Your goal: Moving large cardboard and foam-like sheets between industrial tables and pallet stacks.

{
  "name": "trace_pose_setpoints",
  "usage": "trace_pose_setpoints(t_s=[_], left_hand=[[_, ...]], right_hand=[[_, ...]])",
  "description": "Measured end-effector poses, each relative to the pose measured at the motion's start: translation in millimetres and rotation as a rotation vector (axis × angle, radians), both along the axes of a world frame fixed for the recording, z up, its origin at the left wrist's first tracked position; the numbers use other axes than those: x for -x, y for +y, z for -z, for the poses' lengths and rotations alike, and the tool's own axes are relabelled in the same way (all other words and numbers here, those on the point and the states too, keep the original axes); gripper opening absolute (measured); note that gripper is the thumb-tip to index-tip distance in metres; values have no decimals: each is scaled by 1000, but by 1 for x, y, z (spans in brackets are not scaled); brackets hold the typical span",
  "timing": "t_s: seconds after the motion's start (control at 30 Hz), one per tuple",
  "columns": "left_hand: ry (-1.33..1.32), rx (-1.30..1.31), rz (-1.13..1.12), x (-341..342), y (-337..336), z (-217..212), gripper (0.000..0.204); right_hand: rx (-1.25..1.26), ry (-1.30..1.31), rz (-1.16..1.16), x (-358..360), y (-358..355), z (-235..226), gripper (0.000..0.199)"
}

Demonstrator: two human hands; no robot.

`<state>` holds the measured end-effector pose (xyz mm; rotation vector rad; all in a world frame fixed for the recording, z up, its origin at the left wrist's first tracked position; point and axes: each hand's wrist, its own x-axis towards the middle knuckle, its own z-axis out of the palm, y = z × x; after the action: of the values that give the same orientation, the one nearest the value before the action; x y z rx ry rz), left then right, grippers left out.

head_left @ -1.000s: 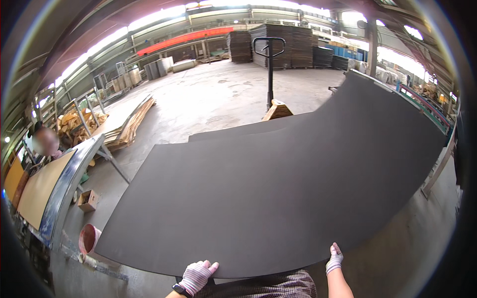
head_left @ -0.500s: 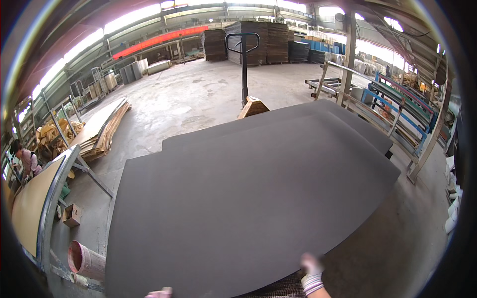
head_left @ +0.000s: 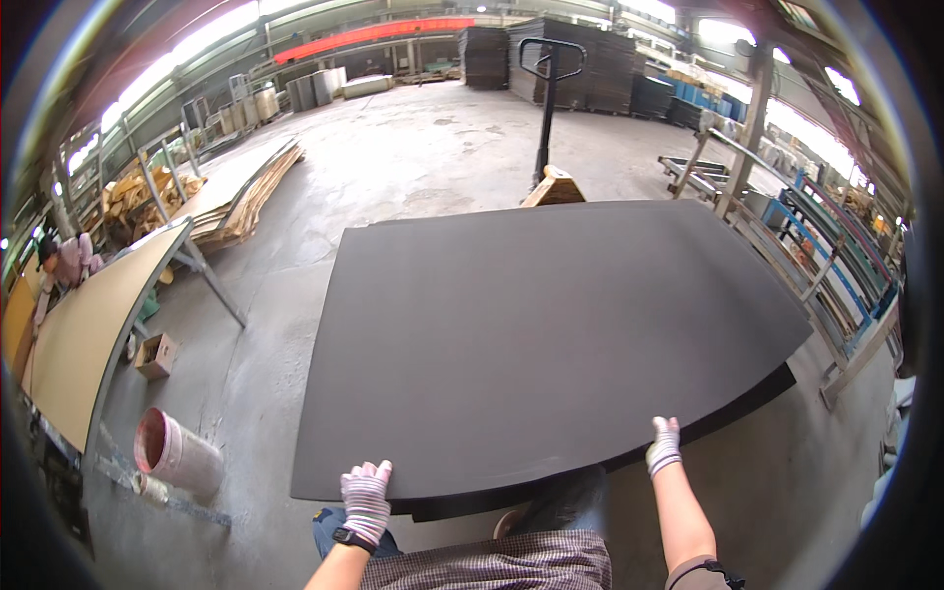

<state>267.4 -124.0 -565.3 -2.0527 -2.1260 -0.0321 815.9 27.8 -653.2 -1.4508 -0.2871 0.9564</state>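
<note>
A large dark grey sheet [head_left: 551, 344] lies in front of me, spread over another dark sheet [head_left: 757, 388] whose edge shows along the near right side. My left hand [head_left: 366, 492], in a striped knit glove, is closed on the near edge close to the left corner. My right hand [head_left: 665, 442], gloved the same way, grips the edge farther right. Both hands have their fingers over the top of the sheet; the thumbs are mostly hidden. What supports the sheets is covered, apart from a wooden piece [head_left: 557, 187] at the far edge.
A pallet jack handle [head_left: 548, 108] rises beyond the sheets. Metal racks [head_left: 816, 256] stand at right. On the left are a tan board on a frame [head_left: 98, 344], a pinkish bucket [head_left: 182, 452], a cardboard box [head_left: 155, 356] and another person [head_left: 69, 261]. Dark stacks [head_left: 570, 64] stand far back.
The upper sheet has shifted over the lower one: the lower sheet showed beyond the far edge before, and now shows along the near edge. Both hands appear higher in view, and the view has turned.
</note>
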Motion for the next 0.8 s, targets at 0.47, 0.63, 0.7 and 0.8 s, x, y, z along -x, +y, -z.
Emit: trace_pose_setpoints(t_s=[0.47, 0.63, 0.7, 0.8], left_hand=[[-2082, -517, -793, 191, -169, 86, 61], [-2269, -1505, -780, 355, -277, 14, 82], [-2048, -1513, -766, 402, -271, -45, 83], [-1887, -1383, -668, 454, -232, -68, 78]], right_hand=[[185, -1291, -221, 90, -103, 37, 41], [191, -1090, -98, 78, -116, 47, 28], [283, -1026, -62, 86, -126, 33, 24], [285, -1057, -22, 74, -141, 25, 22]])
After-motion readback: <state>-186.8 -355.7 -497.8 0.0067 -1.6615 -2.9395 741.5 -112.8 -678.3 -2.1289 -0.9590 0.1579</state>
